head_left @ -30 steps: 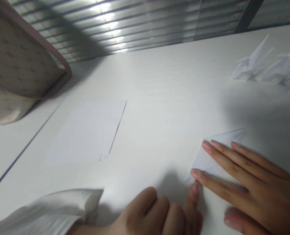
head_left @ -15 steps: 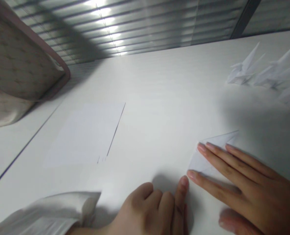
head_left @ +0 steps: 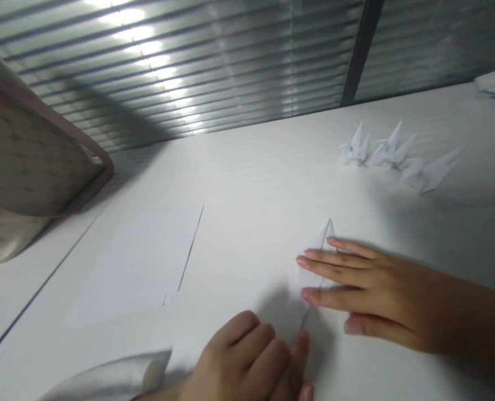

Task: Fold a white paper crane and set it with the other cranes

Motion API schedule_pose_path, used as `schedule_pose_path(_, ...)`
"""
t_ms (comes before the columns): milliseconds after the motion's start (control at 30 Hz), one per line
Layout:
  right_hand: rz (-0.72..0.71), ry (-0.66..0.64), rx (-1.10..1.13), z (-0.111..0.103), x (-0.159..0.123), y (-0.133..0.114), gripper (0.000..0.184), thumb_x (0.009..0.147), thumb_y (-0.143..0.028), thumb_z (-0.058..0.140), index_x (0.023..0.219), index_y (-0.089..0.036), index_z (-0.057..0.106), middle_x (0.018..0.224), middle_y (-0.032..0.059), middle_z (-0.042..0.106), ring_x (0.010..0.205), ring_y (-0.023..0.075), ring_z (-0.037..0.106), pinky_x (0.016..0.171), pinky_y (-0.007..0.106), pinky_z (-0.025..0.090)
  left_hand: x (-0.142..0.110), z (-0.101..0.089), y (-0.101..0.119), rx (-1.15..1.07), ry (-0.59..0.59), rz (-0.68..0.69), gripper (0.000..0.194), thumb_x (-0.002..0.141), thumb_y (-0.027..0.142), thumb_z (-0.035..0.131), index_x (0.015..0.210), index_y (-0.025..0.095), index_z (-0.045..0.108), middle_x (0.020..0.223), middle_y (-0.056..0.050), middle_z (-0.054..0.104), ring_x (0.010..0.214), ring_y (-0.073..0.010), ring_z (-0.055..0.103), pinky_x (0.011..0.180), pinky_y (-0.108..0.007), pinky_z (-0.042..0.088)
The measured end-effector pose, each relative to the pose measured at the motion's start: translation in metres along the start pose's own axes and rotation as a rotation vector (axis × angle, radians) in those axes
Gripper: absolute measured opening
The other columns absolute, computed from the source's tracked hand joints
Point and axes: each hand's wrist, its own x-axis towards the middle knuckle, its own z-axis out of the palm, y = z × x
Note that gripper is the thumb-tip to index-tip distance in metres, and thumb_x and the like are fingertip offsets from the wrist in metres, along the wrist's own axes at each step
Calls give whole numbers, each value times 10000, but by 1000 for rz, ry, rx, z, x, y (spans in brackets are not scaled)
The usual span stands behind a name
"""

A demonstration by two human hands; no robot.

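Observation:
A small folded piece of white paper lies on the white table, one narrow point toward the window and another toward me. My right hand rests flat across it, fingers stretched out and slightly spread, covering its right part. Close to the paper's near point is my left hand, with most fingers curled in and nothing visible in them. Its index fingertip is at that near point, and the thumb shows lower down, apart from it.
Several folded paper cranes stand in a row at the back right. A flat white sheet lies to the left. A patterned fabric item is at the far left, and window blinds rise behind the table.
The folded paper has turned so its far point aims at the window. My right hand has shifted and still lies flat on it. The camera view has moved, showing more of the right side.

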Motion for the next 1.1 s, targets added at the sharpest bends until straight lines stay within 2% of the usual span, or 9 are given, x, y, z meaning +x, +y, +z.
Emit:
schedule_pose_path(67,-16,39,40,-2,1,0,321,963,-340,441,1270,-304,525,1465,-26,403,1365,158,273,1120,388,113,3,-3,-10,-34,53,46,283,931,163,370,1034,65,615,737,-71,696,713,-204,643,665,-354,517)
schedule_pose_path(100,-7,61,48,-2,2,-1,296,953,-331,465,1234,-318,555,1444,-21,431,1337,181,308,1103,402,145,5,-5,-15,-39,4,59,303,912,154,378,1109,53,584,938,-114,713,908,-249,642,794,-390,510)
schedule_pose_path(200,40,119,58,-3,3,-2,280,910,-320,540,1184,-347,594,1351,10,502,1192,241,407,1007,421,278,13,-5,-26,-81,-196,81,485,831,118,425,1309,38,430,1360,-130,512,1300,-280,403,1070,-454,337)
schedule_pose_path(333,51,98,107,-3,1,0,202,912,-290,535,1076,-295,652,1307,22,502,1125,239,404,983,407,317,20,-1,-26,-140,-330,56,596,824,135,471,1398,83,319,1476,-66,357,1396,-194,239,1173,-419,147)
schedule_pose_path(500,40,67,170,-6,-5,5,287,914,-276,537,1184,-337,613,1388,-35,422,1197,215,340,1026,351,302,22,-2,-24,-181,-450,8,612,883,273,475,1438,123,265,1480,-46,349,1380,-177,280,1185,-437,70)
schedule_pose_path(700,42,144,121,-10,-12,14,295,885,-286,587,1176,-297,631,1336,-2,501,1160,224,384,991,356,325,20,-3,-24,-104,-367,-49,596,876,326,522,1414,136,353,1385,-55,495,1321,-274,382,1139,-496,264)
schedule_pose_path(900,3,310,92,-4,-7,11,235,847,-304,650,1048,-182,669,1019,43,673,965,201,520,864,363,369,20,6,-23,-110,-108,-45,331,898,232,558,1221,164,588,1172,-35,662,1127,-201,582,1030,-380,467)
schedule_pose_path(1033,13,366,111,1,-2,3,95,876,-195,607,914,-154,683,804,30,658,803,169,537,729,323,399,22,10,-21,-135,15,-101,208,885,197,582,1070,163,670,1044,-40,708,1024,-198,636,901,-348,565)
schedule_pose_path(1100,31,360,136,2,-1,1,128,895,-151,564,852,-149,685,773,34,648,761,162,529,680,304,406,22,10,-20,-154,44,-104,175,877,177,590,1021,150,685,1018,-48,713,1004,-207,647,851,-342,589)
